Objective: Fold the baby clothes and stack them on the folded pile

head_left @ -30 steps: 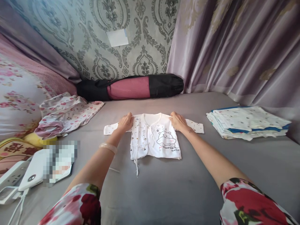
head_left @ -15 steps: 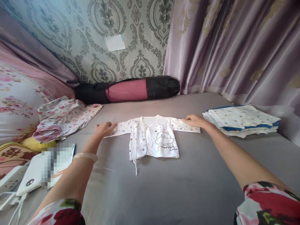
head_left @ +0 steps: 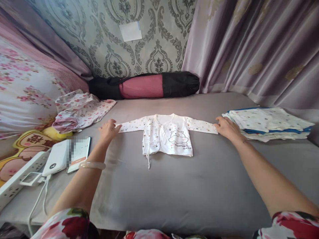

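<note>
A small white baby top [head_left: 166, 136] lies spread on the grey bed sheet, sleeves stretched out sideways. It has tie strings at the front, small prints on the sleeves and one front panel, and a cartoon animal with lettering on the other panel. At the left cuff rests my left hand [head_left: 109, 130], fingers apart and thumb at the sleeve's end; a pale bangle [head_left: 92, 165] circles that wrist. My right hand [head_left: 228, 128] is at the other cuff, its thumb by the sleeve edge and apart from the bent index finger.
Folded printed cloths [head_left: 270, 122] are stacked at right. A heart-print garment [head_left: 83, 111] lies at left near a floral pillow [head_left: 27, 86]. A power bank [head_left: 55, 159], a phone [head_left: 81, 154] and a power strip [head_left: 23, 176] sit at near left. A black-and-pink rolled bag [head_left: 144, 86] lies along the wall.
My right hand has slid outward along the sleeve to its cuff. My left hand's fingers have spread at the other cuff. The camera view has shifted a little.
</note>
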A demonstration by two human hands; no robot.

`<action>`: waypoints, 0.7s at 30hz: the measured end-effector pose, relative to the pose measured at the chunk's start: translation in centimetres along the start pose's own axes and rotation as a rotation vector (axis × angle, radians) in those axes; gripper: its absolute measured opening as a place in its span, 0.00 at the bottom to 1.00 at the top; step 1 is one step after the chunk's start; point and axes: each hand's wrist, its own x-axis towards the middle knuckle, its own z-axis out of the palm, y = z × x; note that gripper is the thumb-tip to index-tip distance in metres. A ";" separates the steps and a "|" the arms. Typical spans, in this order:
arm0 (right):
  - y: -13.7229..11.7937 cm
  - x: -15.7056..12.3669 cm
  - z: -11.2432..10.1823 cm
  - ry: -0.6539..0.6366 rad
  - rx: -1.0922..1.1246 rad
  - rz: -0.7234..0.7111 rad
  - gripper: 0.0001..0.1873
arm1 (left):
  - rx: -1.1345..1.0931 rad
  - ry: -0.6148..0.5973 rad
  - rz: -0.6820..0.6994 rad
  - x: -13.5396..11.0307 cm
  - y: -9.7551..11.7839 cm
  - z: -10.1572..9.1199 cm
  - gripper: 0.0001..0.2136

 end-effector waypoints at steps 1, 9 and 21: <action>-1.1 -1.0 0.0 0.012 -0.010 0.010 0.19 | -0.073 -0.052 0.018 -1.1 0.5 -0.1 0.16; -9.3 -10.3 -0.9 -0.611 0.315 -0.294 0.30 | -0.503 -0.638 0.433 -11.6 4.1 0.0 0.34; -11.8 -13.8 1.1 -0.235 0.095 -0.226 0.18 | -0.462 -0.265 0.281 -14.9 6.7 1.9 0.16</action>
